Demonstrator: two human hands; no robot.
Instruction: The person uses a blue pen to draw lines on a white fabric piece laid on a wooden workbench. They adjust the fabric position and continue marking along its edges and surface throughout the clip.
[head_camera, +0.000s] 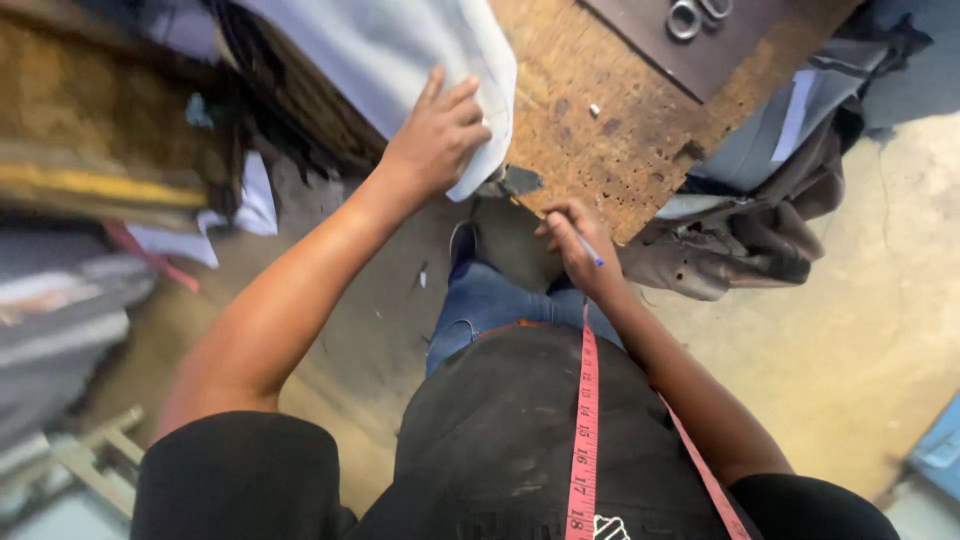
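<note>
My left hand (436, 135) lies flat on a pale grey cloth (400, 50) that hangs over the edge of a worn wooden table (610, 120), fingers spread and pressing it down. My right hand (575, 245) is closed around a thin blue pen or marking pencil (590, 250), held low by the table's corner, just off the cloth. A pink measuring tape (586, 420) hangs from my neck down over my dark top.
Scissors (690, 15) rest on a dark board at the table's far side. Grey garments (740, 220) drape off the table's right edge. Stacked cloth and wood (90, 180) crowd the left. The sandy floor (860, 340) lies to the right.
</note>
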